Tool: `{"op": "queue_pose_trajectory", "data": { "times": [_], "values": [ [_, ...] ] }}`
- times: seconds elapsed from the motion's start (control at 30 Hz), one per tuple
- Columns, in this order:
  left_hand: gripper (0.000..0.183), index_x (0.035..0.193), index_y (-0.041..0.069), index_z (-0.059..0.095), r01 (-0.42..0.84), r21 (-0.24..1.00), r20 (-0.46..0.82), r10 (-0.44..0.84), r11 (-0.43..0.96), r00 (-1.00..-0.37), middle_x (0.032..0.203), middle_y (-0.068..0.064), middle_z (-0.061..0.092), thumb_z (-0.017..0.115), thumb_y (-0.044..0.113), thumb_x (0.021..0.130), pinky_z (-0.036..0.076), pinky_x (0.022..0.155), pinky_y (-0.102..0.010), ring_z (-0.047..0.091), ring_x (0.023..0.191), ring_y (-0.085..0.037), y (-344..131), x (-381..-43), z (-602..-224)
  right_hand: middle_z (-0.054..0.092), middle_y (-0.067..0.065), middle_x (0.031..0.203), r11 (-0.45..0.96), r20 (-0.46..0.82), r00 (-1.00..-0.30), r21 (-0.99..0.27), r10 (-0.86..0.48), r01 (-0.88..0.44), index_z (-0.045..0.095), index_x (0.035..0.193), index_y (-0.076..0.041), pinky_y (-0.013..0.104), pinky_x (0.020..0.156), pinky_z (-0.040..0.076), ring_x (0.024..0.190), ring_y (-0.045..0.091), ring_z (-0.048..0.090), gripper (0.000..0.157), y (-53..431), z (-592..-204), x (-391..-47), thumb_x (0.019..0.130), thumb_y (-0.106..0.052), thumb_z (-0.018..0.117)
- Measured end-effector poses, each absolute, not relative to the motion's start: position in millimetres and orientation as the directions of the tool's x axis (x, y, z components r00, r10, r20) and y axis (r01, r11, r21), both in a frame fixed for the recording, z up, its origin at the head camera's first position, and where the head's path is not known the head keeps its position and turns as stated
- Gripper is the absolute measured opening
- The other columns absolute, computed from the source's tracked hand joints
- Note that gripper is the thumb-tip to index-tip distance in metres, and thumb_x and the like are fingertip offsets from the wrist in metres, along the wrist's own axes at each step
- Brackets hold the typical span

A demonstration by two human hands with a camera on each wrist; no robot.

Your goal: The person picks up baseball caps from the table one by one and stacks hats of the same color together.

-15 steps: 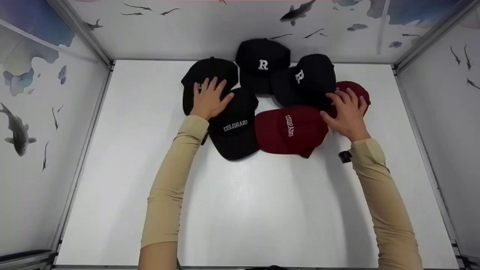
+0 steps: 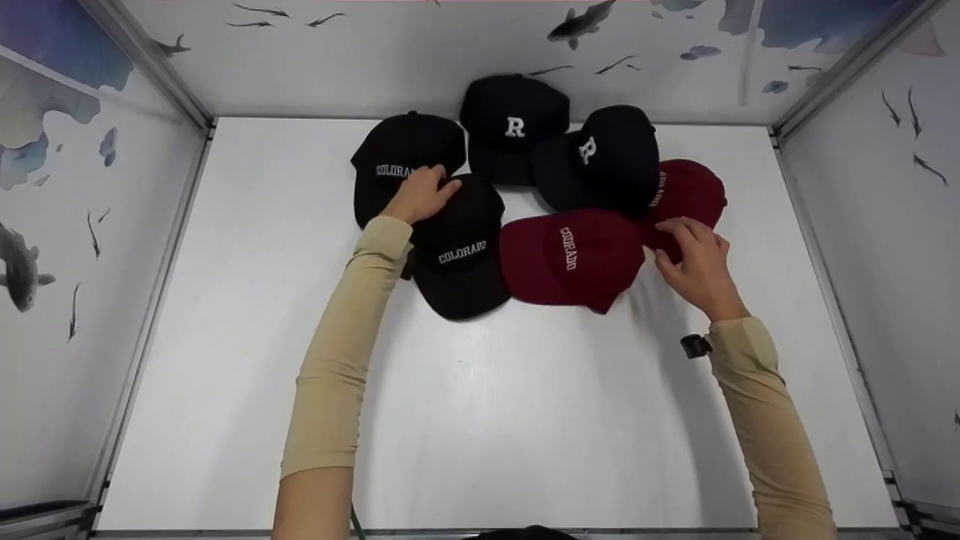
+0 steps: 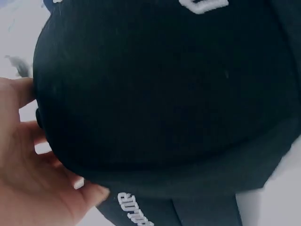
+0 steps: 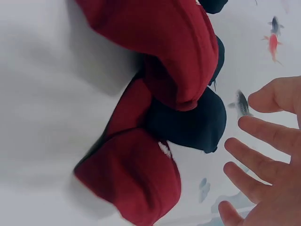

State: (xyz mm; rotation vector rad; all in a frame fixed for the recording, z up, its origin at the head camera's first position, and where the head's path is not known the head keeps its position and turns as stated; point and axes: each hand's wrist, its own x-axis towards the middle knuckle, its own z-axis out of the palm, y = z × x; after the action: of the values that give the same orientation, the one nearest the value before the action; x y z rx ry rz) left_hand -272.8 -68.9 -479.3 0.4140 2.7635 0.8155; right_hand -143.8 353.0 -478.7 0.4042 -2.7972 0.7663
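Observation:
In the head view, my left hand [image 2: 421,195] is bent over the lettered front of the back-left black cap [image 2: 405,135], against the crown of the front black COLORADO cap [image 2: 472,285]. The left wrist view shows the fingers [image 3: 28,174] around this front cap's crown [image 3: 164,94]; some fingertips are hidden behind it, so a grip cannot be confirmed. My right hand [image 2: 701,262] hovers by the back red cap [image 2: 694,191]. In the right wrist view its fingers [image 4: 256,162] are spread, apart from both red caps, and nothing is in them.
A front red cap [image 2: 600,259] lies beside the front black cap. Two dark caps with a white R, one in back [image 2: 517,97] and one further right [image 2: 626,161], sit near the rear wall. White table [image 2: 480,420] extends toward me; patterned panels [image 2: 45,360] enclose three sides.
My left fingers have gone from spread flat to bent down, uncovering some lettering. The right hand has drawn back toward me, off the back red cap's crown. The head view has shifted slightly.

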Motion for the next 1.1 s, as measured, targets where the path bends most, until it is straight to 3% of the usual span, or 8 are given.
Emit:
{"op": "queue_pose_trajectory", "data": {
  "times": [0.17,0.33,0.47,0.77,0.93,1.1],
  "values": [
    [0.027,0.108,-0.002,0.057,0.286,0.663,-0.059,0.43,0.691,-0.901,0.1,-0.019,0.059,0.051,0.023,0.101,0.042,0.083,-0.041,0.053,0.087,-0.03,-81,-268,-471,0.053,0.022,0.125,0.815,0.277,-0.939,-0.483,-0.204,-0.319,0.06,0.117,0.003,0.064,0.09,0.026,0.119,0.04,0.044,0.03,359,-484,-135,0.087,-0.002,0.061],
    [0.019,0.105,-0.002,0.06,0.361,0.676,-0.054,0.531,0.643,-0.845,0.1,-0.018,0.061,0.057,0.016,0.098,0.042,0.085,-0.042,0.054,0.089,-0.031,-93,-259,-460,0.054,0.023,0.125,0.809,0.272,-0.939,-0.492,-0.208,-0.322,0.061,0.116,0.004,0.066,0.088,0.028,0.115,0.042,0.049,0.029,360,-486,-129,0.088,-0.001,0.061],
    [0.016,0.1,0.0,0.06,0.384,0.645,-0.124,0.586,0.661,-0.801,0.098,-0.016,0.06,0.059,0.015,0.097,0.042,0.084,-0.043,0.054,0.088,-0.031,-104,-252,-455,0.056,0.023,0.123,0.803,0.294,-0.931,-0.49,-0.215,-0.34,0.063,0.115,0.004,0.066,0.086,0.03,0.108,0.041,0.053,0.028,361,-486,-126,0.087,0.0,0.062],
    [0.015,0.1,0.0,0.058,0.342,0.544,-0.338,0.573,0.767,-0.747,0.095,-0.015,0.057,0.058,0.015,0.097,0.042,0.082,-0.044,0.053,0.088,-0.032,-133,-243,-461,0.062,0.023,0.11,0.778,0.357,-0.894,-0.466,-0.27,-0.421,0.065,0.106,0.007,0.055,0.079,0.041,0.094,0.038,0.059,0.023,366,-495,-124,0.084,0.006,0.064],
    [0.023,0.107,0.0,0.059,0.299,0.503,-0.417,0.531,0.811,-0.738,0.105,-0.018,0.059,0.056,0.02,0.098,0.042,0.088,-0.047,0.054,0.096,-0.033,-143,-244,-468,0.062,0.024,0.11,0.781,0.341,-0.897,-0.462,-0.282,-0.421,0.062,0.113,0.008,0.05,0.078,0.045,0.092,0.04,0.06,0.028,367,-497,-125,0.084,0.006,0.063],
    [0.026,0.109,0.001,0.059,0.26,0.513,-0.433,0.509,0.818,-0.744,0.105,-0.017,0.058,0.057,0.024,0.097,0.043,0.086,-0.045,0.054,0.095,-0.032,-144,-246,-464,0.06,0.026,0.113,0.776,0.307,-0.913,-0.493,-0.268,-0.394,0.058,0.12,0.008,0.049,0.08,0.045,0.095,0.041,0.059,0.034,367,-499,-127,0.086,0.006,0.062]
  ]
}}
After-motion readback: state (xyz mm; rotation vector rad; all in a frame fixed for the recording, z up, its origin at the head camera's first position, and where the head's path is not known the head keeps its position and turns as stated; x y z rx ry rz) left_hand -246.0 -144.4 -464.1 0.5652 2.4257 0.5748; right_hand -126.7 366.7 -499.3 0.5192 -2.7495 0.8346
